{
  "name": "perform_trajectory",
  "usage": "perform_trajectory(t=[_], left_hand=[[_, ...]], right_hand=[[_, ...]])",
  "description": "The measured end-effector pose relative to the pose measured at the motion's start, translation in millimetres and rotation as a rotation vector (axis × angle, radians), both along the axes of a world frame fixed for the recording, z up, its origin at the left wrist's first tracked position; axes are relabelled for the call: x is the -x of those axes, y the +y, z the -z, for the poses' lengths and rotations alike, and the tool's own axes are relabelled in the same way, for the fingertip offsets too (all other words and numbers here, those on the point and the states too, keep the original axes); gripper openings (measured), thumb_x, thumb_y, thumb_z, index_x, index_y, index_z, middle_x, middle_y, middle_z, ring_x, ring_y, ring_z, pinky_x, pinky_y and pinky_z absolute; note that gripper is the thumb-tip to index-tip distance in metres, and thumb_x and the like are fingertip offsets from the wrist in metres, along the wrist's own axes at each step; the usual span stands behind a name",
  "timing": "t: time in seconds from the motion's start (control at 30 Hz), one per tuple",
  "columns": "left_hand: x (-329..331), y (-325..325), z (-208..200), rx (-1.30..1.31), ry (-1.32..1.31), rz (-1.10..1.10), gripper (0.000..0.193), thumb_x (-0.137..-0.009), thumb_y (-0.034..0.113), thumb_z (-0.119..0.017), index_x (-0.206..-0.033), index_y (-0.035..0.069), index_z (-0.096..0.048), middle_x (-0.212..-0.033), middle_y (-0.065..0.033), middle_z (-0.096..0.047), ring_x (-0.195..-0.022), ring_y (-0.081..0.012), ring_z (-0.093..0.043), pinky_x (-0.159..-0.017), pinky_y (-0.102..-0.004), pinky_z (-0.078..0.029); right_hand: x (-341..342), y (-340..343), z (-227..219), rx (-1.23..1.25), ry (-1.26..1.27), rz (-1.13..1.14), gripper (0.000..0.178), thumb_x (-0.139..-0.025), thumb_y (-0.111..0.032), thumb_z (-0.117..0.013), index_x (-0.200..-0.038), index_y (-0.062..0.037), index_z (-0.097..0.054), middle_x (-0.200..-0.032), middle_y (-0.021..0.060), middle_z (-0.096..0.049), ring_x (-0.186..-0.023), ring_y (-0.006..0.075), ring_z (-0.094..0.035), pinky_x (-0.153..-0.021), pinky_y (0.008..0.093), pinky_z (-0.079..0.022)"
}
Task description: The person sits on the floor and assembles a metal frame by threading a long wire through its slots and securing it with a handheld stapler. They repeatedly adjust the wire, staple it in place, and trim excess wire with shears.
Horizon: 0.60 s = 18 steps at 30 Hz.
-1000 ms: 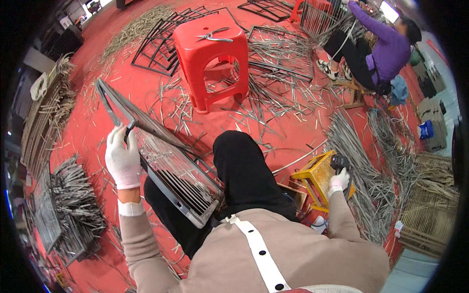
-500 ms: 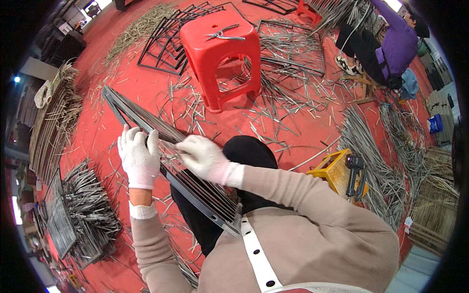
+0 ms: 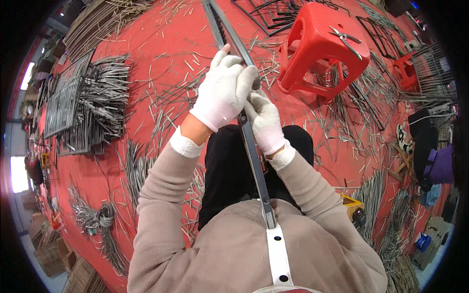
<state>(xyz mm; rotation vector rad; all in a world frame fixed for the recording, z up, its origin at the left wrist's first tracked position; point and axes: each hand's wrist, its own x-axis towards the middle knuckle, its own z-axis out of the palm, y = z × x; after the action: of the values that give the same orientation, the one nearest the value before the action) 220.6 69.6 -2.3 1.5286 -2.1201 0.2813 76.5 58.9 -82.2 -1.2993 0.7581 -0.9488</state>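
A dark grey metal frame (image 3: 252, 158) stands nearly edge-on, running from my waist up to the top of the picture. My left hand (image 3: 223, 89), in a white knit glove, is closed around it about midway, with the thumb on the right side. My right hand (image 3: 266, 122), gloved alike, is at the frame's right side just under my left thumb. Its fingers are curled, their tips partly hidden behind the frame and the left hand; what they pinch cannot be made out. The strips across the frame are mostly hidden at this angle.
A red plastic stool (image 3: 305, 44) stands ahead to the right, with pliers (image 3: 346, 37) on its seat. Cut grey strips litter the red floor (image 3: 166, 44). Stacked frames with strip ends (image 3: 100, 105) lie left, a tied strip bundle (image 3: 105, 215) lower left. Another person (image 3: 439, 163) sits far right.
The frame has swung from slanting left to nearly upright and edge-on. My right hand has moved from over the strips to the frame's side, beside my left hand. My view has turned left.
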Motion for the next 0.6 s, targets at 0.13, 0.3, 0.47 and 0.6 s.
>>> perform_trajectory(t=[0.13,0.3,0.47,0.6], left_hand=[[-13,10,0,0.000,0.925,-0.019,0.014,-0.102,0.002,-0.055,-0.110,-0.001,-0.066,-0.117,-0.0153,-0.070,-0.129,-0.0293,-0.063,-0.114,-0.0437,-0.045],[-5,11,19,0.180,0.649,-0.049,0.009,-0.086,-0.004,-0.071,-0.092,0.002,-0.066,-0.099,-0.0127,-0.068,-0.119,-0.0351,-0.067,-0.099,-0.0426,-0.054],[3,11,34,0.208,0.637,0.002,0.011,-0.086,-0.007,-0.065,-0.091,0.001,-0.059,-0.098,-0.0122,-0.067,-0.116,-0.0359,-0.066,-0.104,-0.0465,-0.049],[8,3,45,0.282,0.812,0.009,0.013,-0.087,-0.009,-0.061,-0.096,0.000,-0.057,-0.105,-0.0147,-0.063,-0.119,-0.0351,-0.063,-0.101,-0.0451,-0.048]], right_hand=[[11,-2,-6,0.238,0.157,0.029,0.020,-0.100,-0.015,-0.064,-0.090,0.0026,-0.066,-0.089,0.0145,-0.058,-0.085,0.0301,-0.058,-0.080,0.0396,-0.047],[17,-5,4,0.214,0.195,-0.013,0.019,-0.102,-0.015,-0.063,-0.094,0.0014,-0.064,-0.088,0.0117,-0.059,-0.086,0.0267,-0.057,-0.080,0.0372,-0.046],[27,5,-8,0.216,0.234,-0.057,0.017,-0.104,-0.016,-0.062,-0.098,0.0003,-0.064,-0.086,0.0080,-0.057,-0.085,0.0210,-0.056,-0.079,0.0335,-0.046],[44,17,-72,-0.013,0.137,-0.129,0.017,-0.100,-0.011,-0.062,-0.089,0.0012,-0.063,-0.081,0.0109,-0.057,-0.076,0.0237,-0.058,-0.075,0.0347,-0.049]])
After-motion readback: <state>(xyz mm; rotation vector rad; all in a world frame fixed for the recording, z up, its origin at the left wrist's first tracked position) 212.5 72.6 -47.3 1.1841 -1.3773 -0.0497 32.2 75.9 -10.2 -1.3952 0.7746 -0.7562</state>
